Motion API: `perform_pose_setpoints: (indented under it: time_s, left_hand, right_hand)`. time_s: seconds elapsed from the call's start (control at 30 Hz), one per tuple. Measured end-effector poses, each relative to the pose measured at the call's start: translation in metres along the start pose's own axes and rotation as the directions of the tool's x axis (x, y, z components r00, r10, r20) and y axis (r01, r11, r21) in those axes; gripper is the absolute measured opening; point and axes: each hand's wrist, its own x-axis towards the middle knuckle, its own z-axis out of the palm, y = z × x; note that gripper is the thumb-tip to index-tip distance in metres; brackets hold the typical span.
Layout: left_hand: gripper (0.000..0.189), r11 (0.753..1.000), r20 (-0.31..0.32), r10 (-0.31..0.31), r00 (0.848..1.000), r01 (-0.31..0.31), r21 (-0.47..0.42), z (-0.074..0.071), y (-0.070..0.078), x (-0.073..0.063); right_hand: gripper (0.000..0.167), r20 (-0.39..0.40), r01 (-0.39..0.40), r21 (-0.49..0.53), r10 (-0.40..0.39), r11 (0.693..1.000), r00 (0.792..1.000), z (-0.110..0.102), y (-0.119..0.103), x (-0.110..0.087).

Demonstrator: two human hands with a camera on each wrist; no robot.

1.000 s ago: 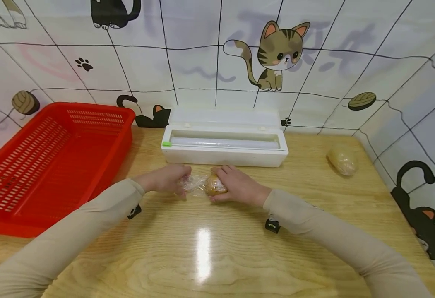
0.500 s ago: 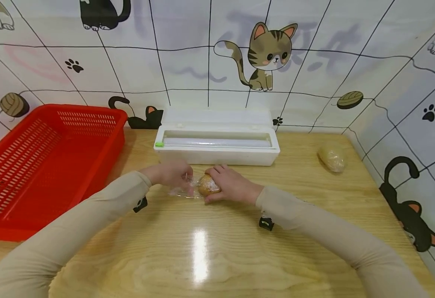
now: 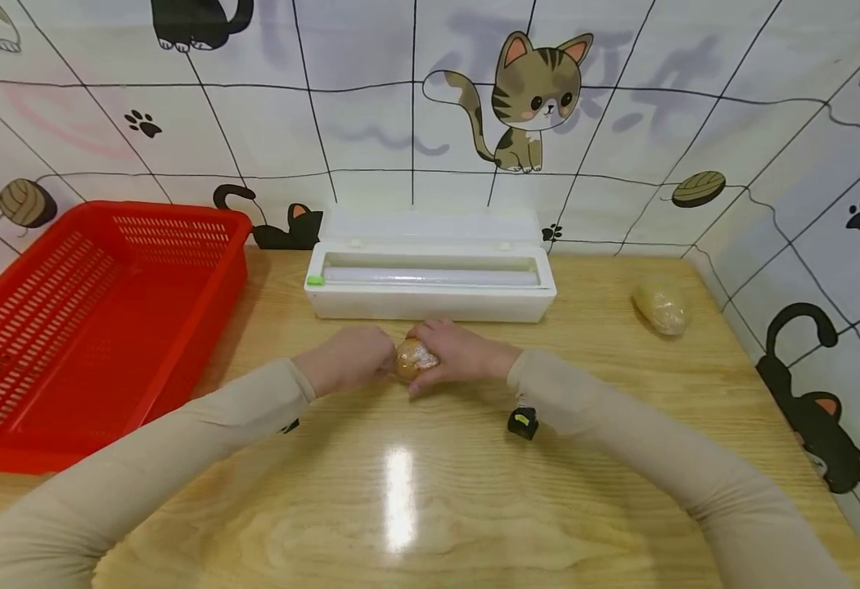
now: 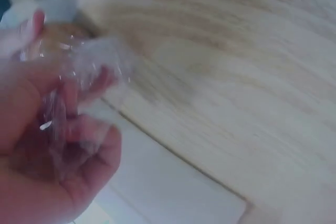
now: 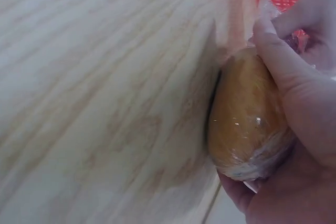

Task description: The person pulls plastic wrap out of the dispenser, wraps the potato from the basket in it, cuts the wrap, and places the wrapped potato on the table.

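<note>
A golden-brown rounded item that looks like a bread roll (image 3: 411, 358), wrapped in clear cling film, lies on the table between the hands. From its right side my right hand (image 3: 465, 357) grips it, thumb and fingers curled round it; the right wrist view shows the shiny roll (image 5: 247, 119) in that grasp. At the roll's left end my left hand (image 3: 352, 357) holds the loose, gathered end of the cling film (image 4: 100, 59), which bunches between its curled fingers in the left wrist view. In the head view the left hand hides most of that film end.
Behind the hands stands a white cling film box (image 3: 430, 307), lid up, a film roll (image 3: 430, 277) inside. A red slotted basket (image 3: 212, 343) occupies the left. Another film-wrapped, yellowish rounded item (image 3: 661, 304) lies at the right. Cat-patterned covering (image 3: 371, 123) backs the table.
My left hand has gathered the loose film and moved right, up against the roll's left end. My right hand has kept its grip on the roll. The head view has shifted slightly.
</note>
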Motion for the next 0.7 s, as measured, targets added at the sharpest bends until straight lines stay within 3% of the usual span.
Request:
perform_pose_setpoints:
  time_s: [0.1,0.23,0.3,0.43,0.53,0.7]
  left_hand:
    - [0.008,0.976,-0.054,0.005,0.999,0.007,0.217,0.001,0.01,-0.003]
    - [0.008,0.874,-0.134,0.083,0.987,-0.008,0.487,0.007,0.02,-0.006]
    - [0.01,0.821,-0.179,0.142,0.974,-0.015,0.571,0.011,0.023,-0.008]
    - [0.012,0.75,-0.252,0.266,0.93,-0.036,0.66,0.017,0.027,-0.009]
    - [0.01,0.693,-0.238,0.348,0.907,-0.078,0.717,0.019,0.029,-0.009]
    - [0.007,0.555,-0.134,0.435,0.891,-0.148,0.818,0.017,0.034,-0.007]
  right_hand:
    - [0.076,0.031,-0.016,0.026,0.015,1.0,0.999,-0.005,0.001,0.001]
    - [0.077,0.106,-0.028,0.024,0.026,0.999,0.994,-0.012,0.001,0.003]
    - [0.076,0.149,-0.023,0.017,0.02,1.0,0.989,-0.015,0.0,0.005]
    - [0.074,0.23,-0.006,-0.031,0.013,1.0,0.973,-0.021,-0.002,0.008]
    - [0.073,0.273,0.014,-0.058,0.002,0.998,0.962,-0.024,-0.002,0.01]
    - [0.069,0.298,0.056,-0.044,-0.041,0.997,0.954,-0.025,-0.004,0.013]
